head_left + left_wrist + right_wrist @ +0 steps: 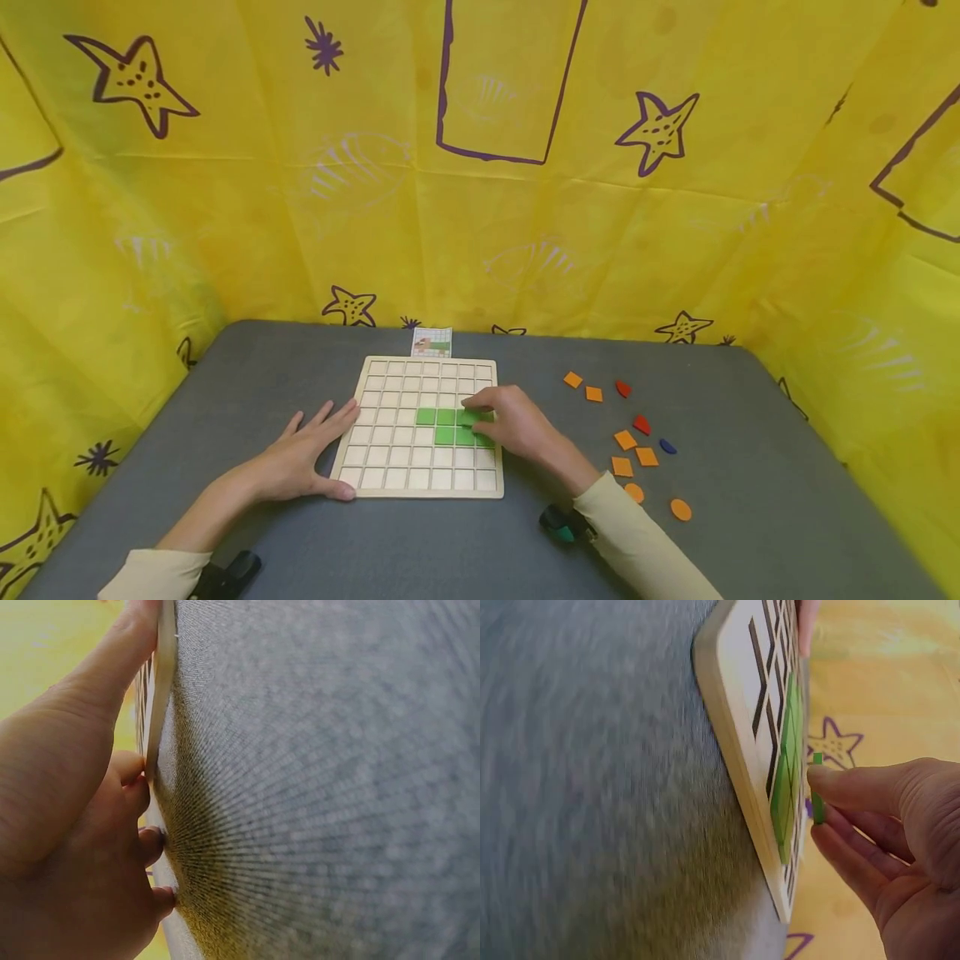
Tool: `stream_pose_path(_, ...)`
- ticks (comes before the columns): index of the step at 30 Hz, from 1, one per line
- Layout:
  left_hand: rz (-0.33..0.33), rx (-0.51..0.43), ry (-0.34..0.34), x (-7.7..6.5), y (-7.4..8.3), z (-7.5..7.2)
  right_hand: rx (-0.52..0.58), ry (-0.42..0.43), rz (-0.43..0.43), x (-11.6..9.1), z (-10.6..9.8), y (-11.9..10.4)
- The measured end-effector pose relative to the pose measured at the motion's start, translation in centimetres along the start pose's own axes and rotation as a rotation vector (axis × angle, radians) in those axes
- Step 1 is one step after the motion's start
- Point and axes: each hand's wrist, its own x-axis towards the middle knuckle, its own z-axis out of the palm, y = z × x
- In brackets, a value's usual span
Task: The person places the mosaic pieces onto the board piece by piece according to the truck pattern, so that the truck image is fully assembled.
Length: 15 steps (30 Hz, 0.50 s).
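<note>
A square wooden board (420, 494) with a grid of shallow cells lies on the table. Several green square tiles (445, 436) sit in cells near its middle and right side. My right hand (521, 423) is over the board's right part, pinching a green tile (817, 811) between thumb and fingers. In the right wrist view that tile is held on edge, apart from the tiles in the board. At the board's left side, my left hand (303, 458) is spread, with fingertips and thumb touching the rim; the left wrist view shows the thumb (112, 660) against it.
A small printed grid card (432, 343) lies at the board's far edge. To the right are scattered several orange squares (625, 440), two orange discs (680, 509), two red pieces (641, 425) and a blue piece (667, 447). A yellow patterned curtain (420, 233) surrounds the grey table (390, 550).
</note>
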Motion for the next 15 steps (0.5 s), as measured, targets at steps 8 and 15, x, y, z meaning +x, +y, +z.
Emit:
stream_pose_path(8, 0.007, -0.004, 0.0, 0.0, -0.1, 0.0, -0.005, -0.022, -0.016, 0.6, 1.2, -0.9)
stream_pose_path(15, 0.009, 0.001, 0.006, -0.1, -0.1, 0.0, 0.015, -0.039, -0.049, 1.3, 2.0, -2.0)
